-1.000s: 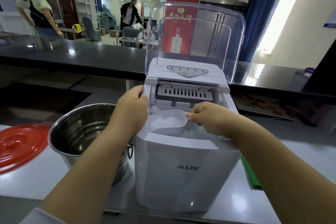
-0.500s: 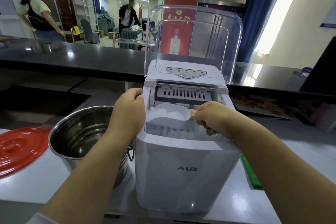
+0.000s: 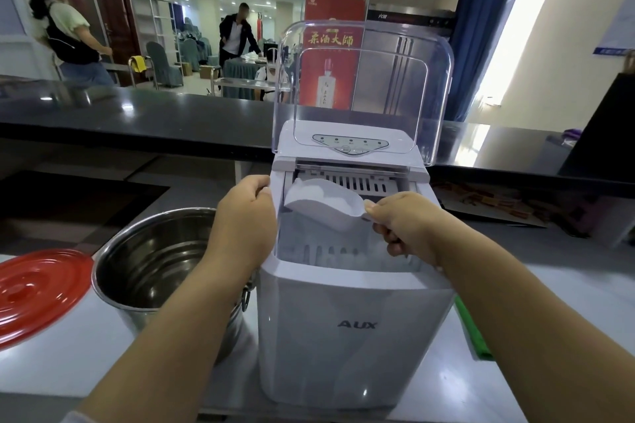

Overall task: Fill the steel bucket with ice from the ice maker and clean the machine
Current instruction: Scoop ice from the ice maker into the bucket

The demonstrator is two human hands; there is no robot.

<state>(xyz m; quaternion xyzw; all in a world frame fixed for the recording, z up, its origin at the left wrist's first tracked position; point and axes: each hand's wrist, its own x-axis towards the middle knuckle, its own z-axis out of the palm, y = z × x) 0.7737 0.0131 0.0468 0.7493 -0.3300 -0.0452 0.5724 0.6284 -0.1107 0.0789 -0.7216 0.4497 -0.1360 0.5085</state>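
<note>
A white AUX ice maker (image 3: pixel 354 326) stands on the counter in front of me, its clear lid (image 3: pixel 364 86) raised. My right hand (image 3: pixel 402 227) pinches the handle of a white scoop (image 3: pixel 326 206) heaped with ice, held above the machine's ice basket (image 3: pixel 343 251). My left hand (image 3: pixel 245 223) grips the machine's upper left edge. The steel bucket (image 3: pixel 151 261) sits just left of the machine, with no ice visible inside it.
A red lid (image 3: pixel 37 292) lies on the counter left of the bucket. A green cloth (image 3: pixel 470 333) pokes out at the machine's right side. A dark raised bar counter (image 3: pixel 137 120) runs behind. People move about in the hall beyond.
My right hand has lifted the ice-filled scoop up out of the basket and tilted it. The left hand stays on the machine's edge.
</note>
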